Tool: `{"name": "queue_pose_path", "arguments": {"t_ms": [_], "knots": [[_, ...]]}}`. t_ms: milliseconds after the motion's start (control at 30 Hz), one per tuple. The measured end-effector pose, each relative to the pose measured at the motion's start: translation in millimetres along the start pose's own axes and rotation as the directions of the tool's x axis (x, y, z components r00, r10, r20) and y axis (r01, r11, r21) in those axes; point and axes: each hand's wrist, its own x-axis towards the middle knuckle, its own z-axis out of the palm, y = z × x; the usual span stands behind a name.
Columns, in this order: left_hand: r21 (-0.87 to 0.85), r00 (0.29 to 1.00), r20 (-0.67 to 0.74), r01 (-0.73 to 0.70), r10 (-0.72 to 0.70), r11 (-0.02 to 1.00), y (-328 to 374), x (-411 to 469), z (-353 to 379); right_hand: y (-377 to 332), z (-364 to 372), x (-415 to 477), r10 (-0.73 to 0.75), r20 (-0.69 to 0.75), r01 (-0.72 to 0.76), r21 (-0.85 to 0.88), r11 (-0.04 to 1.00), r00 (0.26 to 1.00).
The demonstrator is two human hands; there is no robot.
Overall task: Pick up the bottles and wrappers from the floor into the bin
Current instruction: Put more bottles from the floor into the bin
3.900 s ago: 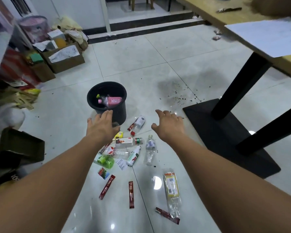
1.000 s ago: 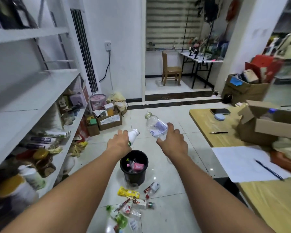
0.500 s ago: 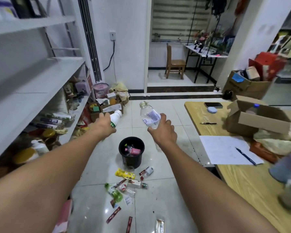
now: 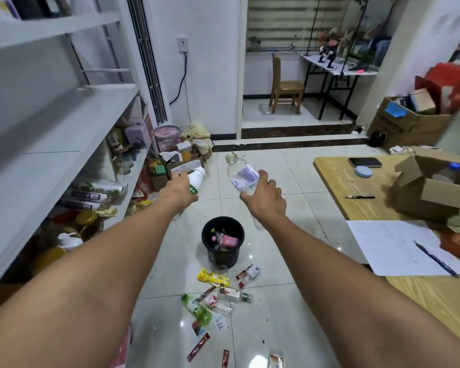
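Because your left hand (image 4: 179,191) curls round the white plastic bottle with green print (image 4: 196,177), you see only its top. Your right hand (image 4: 266,200) grips the clear plastic water bottle with a white label (image 4: 242,176) and covers part of it. Both bottles are up in the air. The round black bin (image 4: 223,258) sits low between your arms, on the shiny white tiled floor (image 4: 290,261). Wrappers and bottles lie near it. A wooden table (image 4: 337,179) stands on the right, and white shelves (image 4: 64,123) on the left.

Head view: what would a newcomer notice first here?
The left hand grips a white bottle and the right hand a clear water bottle, both raised mid-frame. Below them stands a black bin holding a pink bottle, with wrappers and bottles strewn on the tiles nearer the camera.
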Motion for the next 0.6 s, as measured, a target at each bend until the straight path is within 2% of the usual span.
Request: {"name": "queue_pose_path", "arguments": {"t_ms": [233,600], "knots": [[-0.029,0.999,0.041,-0.024,0.025,0.999,-24.5,90.8,1.9,-38.2,40.9,77.2,0.035,-0.018,-0.035,-0.011,0.999,0.999],[-0.036,0.993,0.109,-0.038,0.042,0.999,-45.4,199.8,53.3,-31.2,111.0,165.7,0.087,0.038,-0.085,-0.028,0.996,0.996]]}}
